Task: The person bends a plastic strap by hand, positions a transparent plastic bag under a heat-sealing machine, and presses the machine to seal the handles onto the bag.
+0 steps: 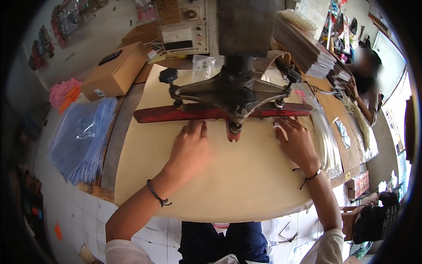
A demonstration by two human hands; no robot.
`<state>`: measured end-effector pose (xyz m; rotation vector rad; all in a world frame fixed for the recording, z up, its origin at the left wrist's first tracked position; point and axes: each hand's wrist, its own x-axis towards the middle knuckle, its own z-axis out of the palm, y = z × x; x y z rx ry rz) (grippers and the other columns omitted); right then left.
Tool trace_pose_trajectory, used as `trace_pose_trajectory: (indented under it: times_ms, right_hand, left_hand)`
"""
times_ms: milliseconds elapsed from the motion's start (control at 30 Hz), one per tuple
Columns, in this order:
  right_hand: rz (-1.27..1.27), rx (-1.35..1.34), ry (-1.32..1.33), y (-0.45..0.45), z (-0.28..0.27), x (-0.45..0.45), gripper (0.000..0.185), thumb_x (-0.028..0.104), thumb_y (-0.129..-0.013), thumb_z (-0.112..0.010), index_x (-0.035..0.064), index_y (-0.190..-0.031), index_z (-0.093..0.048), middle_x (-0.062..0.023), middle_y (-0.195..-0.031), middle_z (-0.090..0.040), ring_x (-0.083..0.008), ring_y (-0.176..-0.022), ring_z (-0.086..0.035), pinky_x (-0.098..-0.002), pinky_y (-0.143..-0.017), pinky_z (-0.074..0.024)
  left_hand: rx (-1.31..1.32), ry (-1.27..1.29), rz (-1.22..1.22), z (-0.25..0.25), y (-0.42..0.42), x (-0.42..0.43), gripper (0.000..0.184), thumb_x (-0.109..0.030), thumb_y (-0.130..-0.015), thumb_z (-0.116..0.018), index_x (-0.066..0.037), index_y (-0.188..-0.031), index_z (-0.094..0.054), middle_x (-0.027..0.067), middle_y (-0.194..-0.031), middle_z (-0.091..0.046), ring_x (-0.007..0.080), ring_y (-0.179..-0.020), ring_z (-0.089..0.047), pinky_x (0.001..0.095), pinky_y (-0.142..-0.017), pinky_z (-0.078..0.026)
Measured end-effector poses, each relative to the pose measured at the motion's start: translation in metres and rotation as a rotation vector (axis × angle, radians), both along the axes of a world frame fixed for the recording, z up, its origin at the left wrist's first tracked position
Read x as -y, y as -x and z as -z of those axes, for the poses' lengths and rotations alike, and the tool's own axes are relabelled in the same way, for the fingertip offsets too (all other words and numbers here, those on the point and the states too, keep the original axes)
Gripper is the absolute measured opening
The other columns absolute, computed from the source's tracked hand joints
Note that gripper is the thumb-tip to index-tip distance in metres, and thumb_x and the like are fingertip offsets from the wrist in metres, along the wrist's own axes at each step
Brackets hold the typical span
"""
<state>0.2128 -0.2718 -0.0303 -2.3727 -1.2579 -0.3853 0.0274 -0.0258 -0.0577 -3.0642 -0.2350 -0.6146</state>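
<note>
A press head [233, 94] with a long red bar [176, 113] hangs low over a tan sheet-covered work surface [228, 176]. My left hand [192, 145] rests just in front of the bar, left of centre, its fingertips bent down near the bar's lower edge. On the right, my right hand [295, 138] lies by the bar's right part, thumb apart from the fingers, near a small piece of clear plastic. Whether either hand pinches anything under the bar is hidden. Clear plastic [203, 68] lies behind the bar.
Blue-tinted plastic bags [83, 136] are stacked at the left, near a cardboard box [115, 72] with a phone [110, 57] on it. A control box [182, 26] stands behind. Stacked sheets [303, 46], scissors [332, 91] and pale strips [323, 136] lie right; another person [367, 79] sits beyond.
</note>
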Motion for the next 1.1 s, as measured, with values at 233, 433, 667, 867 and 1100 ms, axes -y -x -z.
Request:
trace_pose_trajectory:
  times_ms: [233, 433, 667, 867, 1100]
  right_hand:
    - [-0.013, 0.008, 0.045, -0.006, 0.010, 0.005, 0.032, 0.014, -0.097, -0.058, -0.0009, -0.124, -0.064, -0.0191, -0.121, -0.069, -0.0364, -0.125, -0.059, -0.0462, -0.117, -0.0387]
    - [0.007, 0.020, 0.121, 0.000, 0.010, 0.007, 0.040, 0.017, -0.100, -0.053, -0.0041, -0.134, -0.054, -0.0218, -0.135, -0.061, -0.0374, -0.136, -0.049, -0.0453, -0.120, -0.0343]
    - [0.006, -0.019, 0.062, -0.003, 0.023, 0.024, 0.056, 0.027, -0.102, -0.057, -0.0100, -0.141, -0.043, -0.0314, -0.147, -0.045, -0.0423, -0.141, -0.040, -0.0442, -0.120, -0.0323]
    - [0.026, -0.146, 0.072, 0.001, 0.009, 0.025, 0.060, 0.033, -0.102, -0.054, -0.0110, -0.142, -0.043, -0.0328, -0.149, -0.043, -0.0427, -0.143, -0.038, -0.0439, -0.119, -0.0322]
    - [-0.011, -0.076, 0.141, -0.003, 0.015, 0.025, 0.055, 0.030, -0.102, -0.053, -0.0089, -0.141, -0.046, -0.0331, -0.145, -0.048, -0.0450, -0.141, -0.040, -0.0466, -0.118, -0.0337]
  left_hand:
    - [-0.037, -0.023, -0.008, -0.004, 0.000, 0.001, 0.052, -0.003, -0.078, -0.061, 0.017, -0.127, -0.057, 0.0252, -0.119, -0.061, 0.0366, -0.114, -0.062, 0.0398, -0.096, -0.055]
    - [-0.005, -0.028, 0.007, -0.001, -0.001, 0.000, 0.059, 0.002, -0.075, -0.058, 0.016, -0.132, -0.052, 0.0265, -0.122, -0.058, 0.0387, -0.112, -0.062, 0.0422, -0.096, -0.054]
    - [-0.028, -0.014, 0.012, -0.003, 0.002, -0.001, 0.059, 0.001, -0.076, -0.057, 0.016, -0.133, -0.051, 0.0280, -0.126, -0.058, 0.0394, -0.112, -0.062, 0.0423, -0.096, -0.054]
    - [-0.018, -0.002, 0.004, 0.000, -0.001, -0.002, 0.059, 0.001, -0.076, -0.058, 0.015, -0.133, -0.052, 0.0278, -0.126, -0.058, 0.0387, -0.114, -0.062, 0.0415, -0.097, -0.054]
    - [0.006, -0.041, -0.004, 0.009, -0.002, -0.005, 0.051, -0.002, -0.080, -0.057, 0.014, -0.129, -0.056, 0.0255, -0.123, -0.060, 0.0375, -0.110, -0.064, 0.0416, -0.094, -0.056]
